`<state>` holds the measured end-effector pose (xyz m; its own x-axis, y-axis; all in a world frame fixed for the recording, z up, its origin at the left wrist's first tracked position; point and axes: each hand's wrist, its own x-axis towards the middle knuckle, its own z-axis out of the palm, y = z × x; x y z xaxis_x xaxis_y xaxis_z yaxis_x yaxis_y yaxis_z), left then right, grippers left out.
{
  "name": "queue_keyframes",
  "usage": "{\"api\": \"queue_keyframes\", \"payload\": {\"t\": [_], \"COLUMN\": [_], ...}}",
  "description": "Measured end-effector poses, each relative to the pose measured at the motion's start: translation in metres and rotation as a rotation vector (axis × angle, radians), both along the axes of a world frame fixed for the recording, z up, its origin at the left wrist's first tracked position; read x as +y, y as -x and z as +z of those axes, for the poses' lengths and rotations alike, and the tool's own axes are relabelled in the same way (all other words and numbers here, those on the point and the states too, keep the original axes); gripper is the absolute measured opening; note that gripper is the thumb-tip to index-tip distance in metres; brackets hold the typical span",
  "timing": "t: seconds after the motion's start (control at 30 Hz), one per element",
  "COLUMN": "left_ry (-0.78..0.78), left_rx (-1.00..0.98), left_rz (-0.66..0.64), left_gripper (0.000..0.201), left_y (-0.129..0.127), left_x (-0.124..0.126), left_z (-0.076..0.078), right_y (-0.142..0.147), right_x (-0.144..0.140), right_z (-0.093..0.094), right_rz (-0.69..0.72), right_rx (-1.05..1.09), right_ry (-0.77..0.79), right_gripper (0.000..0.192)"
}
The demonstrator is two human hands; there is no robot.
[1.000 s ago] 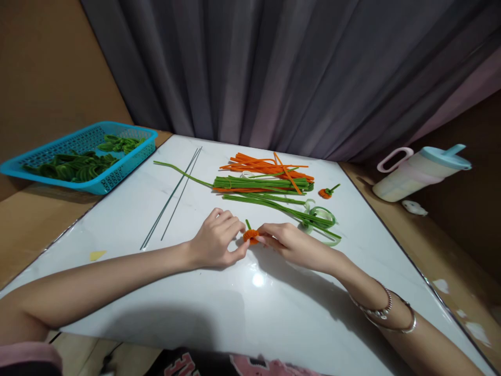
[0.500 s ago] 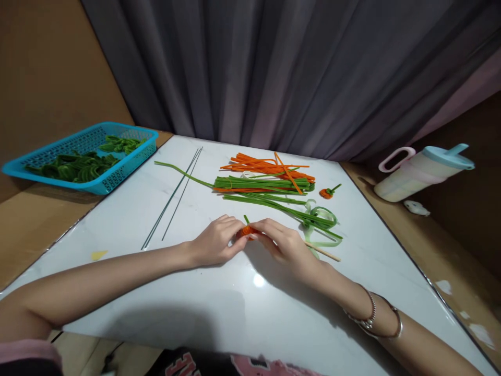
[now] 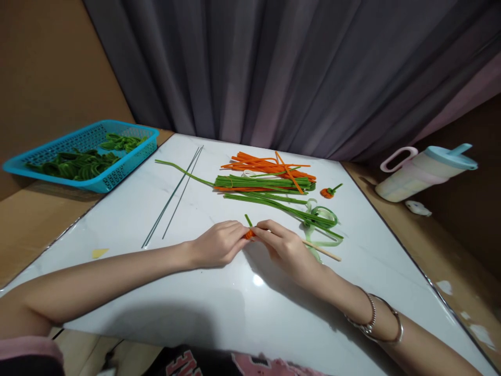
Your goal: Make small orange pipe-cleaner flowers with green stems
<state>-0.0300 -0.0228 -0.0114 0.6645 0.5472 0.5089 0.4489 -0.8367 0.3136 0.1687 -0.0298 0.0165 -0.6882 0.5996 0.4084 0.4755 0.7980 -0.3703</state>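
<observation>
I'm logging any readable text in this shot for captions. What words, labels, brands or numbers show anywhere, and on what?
Pink letters on the person's black shirt at the bottom edge: cut off by the frame, not readable.
Lidded drinking cup: no print visible.
Blue basket: no label visible.
White table, pipe cleaners and the orange piece pinched by the left hand and right hand: no text.

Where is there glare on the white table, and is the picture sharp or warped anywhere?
Head view: a small bright glare spot sits on the glossy white table, just below the left hand and right hand, whose arms cast soft shadows toward the camera. The orange piece between the fingertips looks sharp. Wide-angle distortion bends the table edges and the curtain.
</observation>
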Motion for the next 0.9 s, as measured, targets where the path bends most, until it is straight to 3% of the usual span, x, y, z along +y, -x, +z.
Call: {"api": "queue_keyframes", "payload": {"t": [0.27, 0.43, 0.63, 0.77, 0.9], "left_ry": [-0.055, -0.041, -0.153, -0.26, -0.208], "left_rx": [0.042, 0.018, -0.133, -0.164, -0.191], "left_rz": [-0.002, 0.017, 0.079, 0.045, 0.035], "left_gripper": [0.02, 0.019, 0.013, 0.017, 0.019], "left_y": [0.002, 0.001, 0.0, -0.001, -0.001], "left_x": [0.003, 0.003, -0.001, -0.003, -0.003], "left_z": [-0.009, -0.006, -0.001, 0.003, 0.004], "right_y": [-0.002, -0.003, 0.0, 0.004, 0.005], "right_x": [-0.005, -0.001, 0.002, 0.002, 0.002], "right_z": [-0.003, -0.008, -0.025, -0.032, -0.027], "right_rz": [0.013, -0.007, -0.014, -0.054, -0.142], "right_rx": [-0.147, -0.028, 0.139, 0.303, 0.41], "right_ry": [-0.114, -0.186, -0.216, -0.134, 0.051], "right_gripper": [0.036, 0.048, 0.047, 0.035, 0.014]}}
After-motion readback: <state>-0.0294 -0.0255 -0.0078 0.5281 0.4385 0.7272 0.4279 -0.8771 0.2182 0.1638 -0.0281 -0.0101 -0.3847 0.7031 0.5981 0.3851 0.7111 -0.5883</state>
